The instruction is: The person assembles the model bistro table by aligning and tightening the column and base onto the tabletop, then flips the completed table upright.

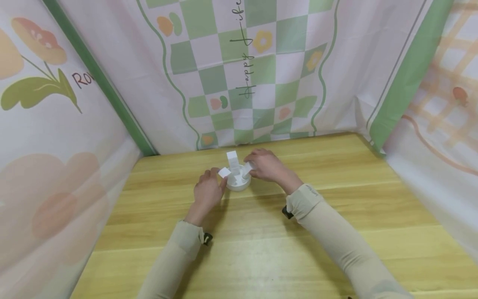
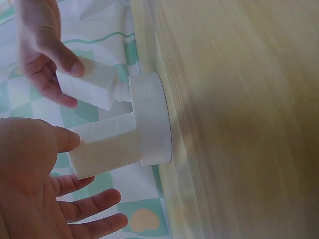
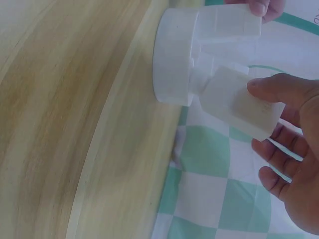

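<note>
A round white base (image 1: pixel 239 185) stands on the wooden table, with white rectangular pieces rising from it. My left hand (image 1: pixel 208 190) pinches the left piece (image 2: pixel 104 147) near its outer end between thumb and index finger; the other fingers are spread. With thumb and fingers, my right hand (image 1: pixel 267 165) grips the right piece (image 3: pixel 239 102), which leans outward and has a narrow round neck meeting the base. Between them at the back, a third piece (image 1: pixel 232 161) stands up from the base, untouched by either hand.
The wooden table (image 1: pixel 261 245) reaches back to a fabric curtain (image 1: pixel 239 83) with green checks, close behind the base. More printed fabric hangs at the left side (image 1: pixel 45 137) and the right side (image 1: pixel 429 137).
</note>
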`<state>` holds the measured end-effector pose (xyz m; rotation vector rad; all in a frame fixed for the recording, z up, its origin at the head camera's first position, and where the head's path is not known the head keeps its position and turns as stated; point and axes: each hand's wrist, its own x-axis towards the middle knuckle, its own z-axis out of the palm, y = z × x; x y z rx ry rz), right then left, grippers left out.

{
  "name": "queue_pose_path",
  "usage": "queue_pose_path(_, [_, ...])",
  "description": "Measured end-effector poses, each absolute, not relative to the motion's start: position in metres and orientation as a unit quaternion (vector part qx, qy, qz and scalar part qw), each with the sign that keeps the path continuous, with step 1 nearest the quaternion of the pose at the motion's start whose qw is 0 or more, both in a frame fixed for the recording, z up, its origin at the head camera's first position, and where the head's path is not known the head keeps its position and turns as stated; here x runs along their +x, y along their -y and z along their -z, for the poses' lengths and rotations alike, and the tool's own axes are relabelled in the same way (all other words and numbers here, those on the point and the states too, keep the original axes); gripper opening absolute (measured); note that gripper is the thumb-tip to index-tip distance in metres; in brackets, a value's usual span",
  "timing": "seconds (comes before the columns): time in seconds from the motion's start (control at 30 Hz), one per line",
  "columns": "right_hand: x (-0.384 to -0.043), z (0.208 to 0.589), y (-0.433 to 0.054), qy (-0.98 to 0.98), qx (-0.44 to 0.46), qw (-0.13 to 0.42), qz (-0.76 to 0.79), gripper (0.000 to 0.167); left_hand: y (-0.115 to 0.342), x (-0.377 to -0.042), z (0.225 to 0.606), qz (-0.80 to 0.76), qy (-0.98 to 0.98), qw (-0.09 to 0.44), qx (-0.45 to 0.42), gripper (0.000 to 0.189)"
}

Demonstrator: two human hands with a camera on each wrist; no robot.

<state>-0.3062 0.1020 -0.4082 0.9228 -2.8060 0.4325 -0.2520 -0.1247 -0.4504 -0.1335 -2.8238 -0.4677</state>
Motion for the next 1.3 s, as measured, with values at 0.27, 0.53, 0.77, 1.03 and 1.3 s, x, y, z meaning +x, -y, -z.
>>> queue_pose_path(0.27, [-0.3080,0.4094,-0.0943,0.935,0.315,0.082,-0.143,0.045,0.1250,-0.2523,0.4519,0.158,0.973,0.161,-0.057,0.046])
queue_pose_path(0.53, [-0.3086,0.4107,-0.0927,0.934,0.330,0.069,-0.117,0.049,0.1257,-0.2517,0.4516,0.158,0.970,0.170,-0.066,0.046])
queue_pose_path(0.77, [-0.3115,0.4125,-0.0919,0.934,0.328,0.078,-0.116,0.043,0.1258,-0.2523,0.4506,0.158,0.972,0.163,-0.061,0.047])
queue_pose_path(1.03, [-0.3153,0.4105,-0.0956,0.925,0.360,0.059,-0.106,0.050,0.1252,-0.2512,0.4490,0.157,0.973,0.159,-0.058,0.046])
queue_pose_path(1.3, [-0.3146,0.4092,-0.0975,0.922,0.363,0.057,-0.117,0.048,0.1248,-0.2494,0.4479,0.152,0.973,0.162,-0.058,0.046])
